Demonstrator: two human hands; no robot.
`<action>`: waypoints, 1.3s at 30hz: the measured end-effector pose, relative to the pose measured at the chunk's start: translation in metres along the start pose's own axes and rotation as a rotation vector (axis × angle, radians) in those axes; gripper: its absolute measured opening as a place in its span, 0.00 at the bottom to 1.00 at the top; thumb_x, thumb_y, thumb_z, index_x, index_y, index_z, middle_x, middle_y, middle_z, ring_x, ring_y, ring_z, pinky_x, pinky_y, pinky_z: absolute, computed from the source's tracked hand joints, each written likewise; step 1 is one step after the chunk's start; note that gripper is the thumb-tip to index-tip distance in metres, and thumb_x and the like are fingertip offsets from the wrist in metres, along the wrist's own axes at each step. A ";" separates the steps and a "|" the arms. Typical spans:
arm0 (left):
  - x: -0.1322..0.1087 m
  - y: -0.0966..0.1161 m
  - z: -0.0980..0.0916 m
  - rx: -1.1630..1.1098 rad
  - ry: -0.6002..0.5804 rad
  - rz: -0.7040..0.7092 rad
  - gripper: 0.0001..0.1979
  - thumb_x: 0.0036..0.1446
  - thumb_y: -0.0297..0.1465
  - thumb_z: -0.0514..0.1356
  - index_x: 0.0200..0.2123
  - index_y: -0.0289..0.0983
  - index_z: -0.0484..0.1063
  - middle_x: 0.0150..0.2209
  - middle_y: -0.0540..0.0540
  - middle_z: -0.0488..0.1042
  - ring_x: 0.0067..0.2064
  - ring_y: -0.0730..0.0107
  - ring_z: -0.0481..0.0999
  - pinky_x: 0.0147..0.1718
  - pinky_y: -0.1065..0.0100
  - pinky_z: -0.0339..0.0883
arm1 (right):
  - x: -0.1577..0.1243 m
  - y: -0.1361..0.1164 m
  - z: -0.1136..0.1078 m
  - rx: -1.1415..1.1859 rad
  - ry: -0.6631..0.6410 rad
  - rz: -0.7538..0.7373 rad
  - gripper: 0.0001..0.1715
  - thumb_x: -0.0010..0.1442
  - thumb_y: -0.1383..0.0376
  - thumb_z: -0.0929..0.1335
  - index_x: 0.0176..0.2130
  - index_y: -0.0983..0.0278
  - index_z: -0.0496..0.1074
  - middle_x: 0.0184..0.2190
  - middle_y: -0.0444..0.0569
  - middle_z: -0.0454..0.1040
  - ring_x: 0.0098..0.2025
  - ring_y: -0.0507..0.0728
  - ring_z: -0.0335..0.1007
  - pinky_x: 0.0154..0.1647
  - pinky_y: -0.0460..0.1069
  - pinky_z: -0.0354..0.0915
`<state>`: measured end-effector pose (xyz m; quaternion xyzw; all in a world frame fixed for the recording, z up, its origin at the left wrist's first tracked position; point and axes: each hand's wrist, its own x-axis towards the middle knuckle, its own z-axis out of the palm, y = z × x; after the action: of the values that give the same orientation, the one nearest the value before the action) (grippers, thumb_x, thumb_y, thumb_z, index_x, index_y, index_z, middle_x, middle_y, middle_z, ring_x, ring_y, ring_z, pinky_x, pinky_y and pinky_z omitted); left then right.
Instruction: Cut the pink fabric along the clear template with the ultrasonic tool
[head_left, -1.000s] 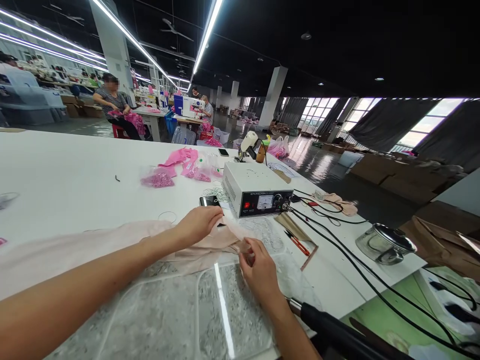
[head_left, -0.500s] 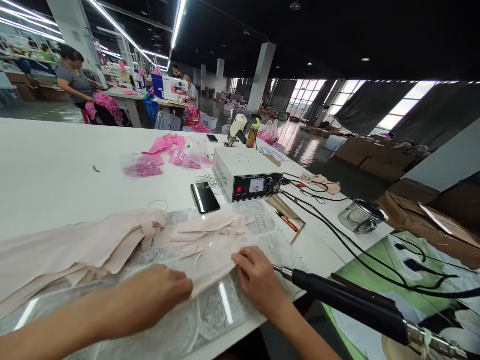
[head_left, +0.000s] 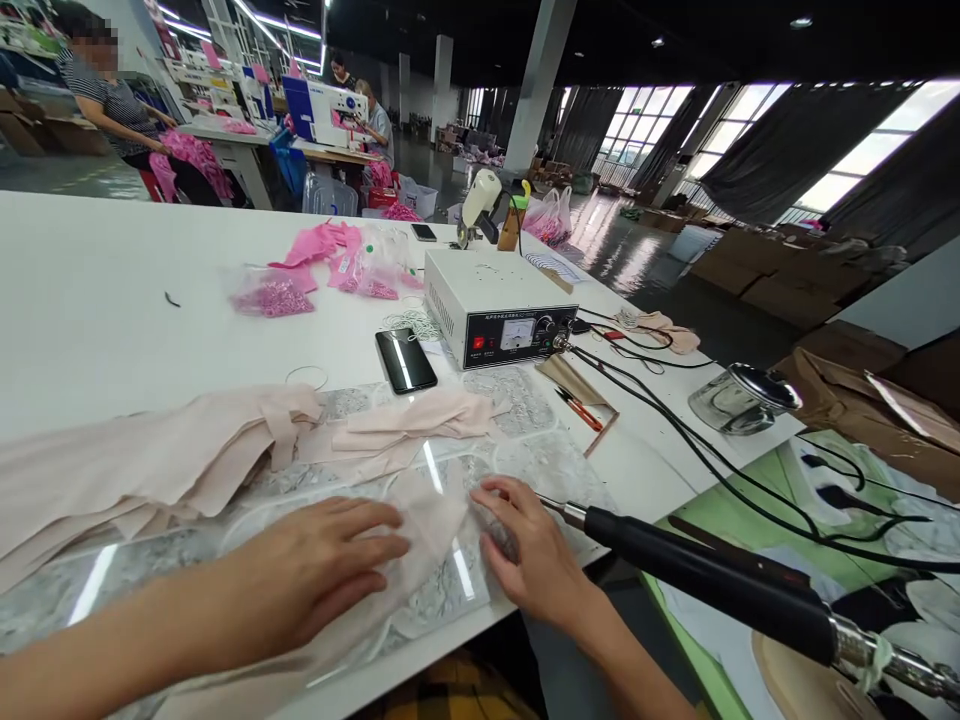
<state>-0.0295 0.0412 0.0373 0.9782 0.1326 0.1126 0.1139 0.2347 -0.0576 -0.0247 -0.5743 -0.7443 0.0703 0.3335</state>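
Observation:
My left hand (head_left: 330, 565) lies with spread fingers on a thin pale pink piece of fabric (head_left: 427, 510), which rests on the marble-patterned sheet (head_left: 517, 400). Part of that fabric runs under my palm to the table's front edge. At its right end is my right hand (head_left: 529, 545), thumb and fingers curved and apart, with nothing visible between them. Just right of this hand, the metal tip of a black-handled tool (head_left: 697, 580) points at my fingers. Beyond both hands lie a folded pale pink piece (head_left: 412, 420) and, to the left, a layered stack of pale pink fabric (head_left: 172, 450).
A white control box (head_left: 495, 290) with a lit red switch stands behind, beside a phone (head_left: 406, 360). Orange-handled snips (head_left: 581, 410), black cables (head_left: 660, 420) and a glass jug (head_left: 739, 400) are at right. Pink bags (head_left: 274, 292) lie further back. A person (head_left: 112, 100) works beyond the table.
My left hand has gone from closed to flat and spread on the fabric, which has come nearer to me. My right fingers have loosened from the fabric's edge. The camera view has tilted down.

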 end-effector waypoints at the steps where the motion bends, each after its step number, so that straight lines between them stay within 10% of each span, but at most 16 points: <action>1: 0.006 -0.003 0.007 0.048 -0.016 0.076 0.16 0.69 0.34 0.50 0.56 0.43 0.70 0.57 0.46 0.72 0.55 0.61 0.74 0.54 0.65 0.67 | 0.007 -0.001 -0.003 0.023 -0.051 0.007 0.30 0.53 0.75 0.68 0.55 0.63 0.67 0.53 0.57 0.69 0.55 0.62 0.67 0.53 0.57 0.69; 8: -0.009 -0.018 0.053 0.248 -0.006 0.112 0.27 0.70 0.37 0.52 0.68 0.42 0.51 0.66 0.46 0.59 0.66 0.61 0.59 0.66 0.56 0.49 | 0.045 -0.006 -0.005 0.180 -0.264 0.078 0.10 0.49 0.71 0.72 0.35 0.63 0.72 0.52 0.54 0.71 0.55 0.61 0.67 0.55 0.56 0.66; 15: -0.021 -0.018 0.048 0.309 0.007 0.097 0.27 0.70 0.37 0.52 0.68 0.43 0.50 0.67 0.47 0.55 0.67 0.62 0.56 0.68 0.56 0.39 | 0.053 -0.004 -0.010 0.282 -0.309 0.229 0.05 0.55 0.69 0.67 0.28 0.62 0.67 0.21 0.38 0.67 0.24 0.49 0.63 0.23 0.42 0.60; 28: -0.002 -0.018 0.026 0.114 -0.010 0.175 0.20 0.69 0.31 0.53 0.63 0.41 0.63 0.60 0.48 0.68 0.63 0.64 0.65 0.68 0.58 0.41 | -0.012 -0.004 0.000 -0.105 0.132 0.172 0.14 0.60 0.73 0.61 0.45 0.65 0.70 0.31 0.50 0.73 0.29 0.56 0.73 0.28 0.48 0.70; 39: 0.047 -0.012 0.052 -0.067 -0.118 0.229 0.28 0.66 0.27 0.57 0.67 0.39 0.54 0.64 0.45 0.62 0.66 0.57 0.60 0.67 0.54 0.48 | -0.035 -0.004 0.007 -0.164 0.276 0.002 0.19 0.60 0.76 0.63 0.49 0.64 0.72 0.38 0.55 0.74 0.39 0.57 0.75 0.35 0.50 0.74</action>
<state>0.0244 0.0562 -0.0062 0.9875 0.0091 0.0713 0.1404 0.2319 -0.0882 -0.0429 -0.6047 -0.6940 -0.0700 0.3844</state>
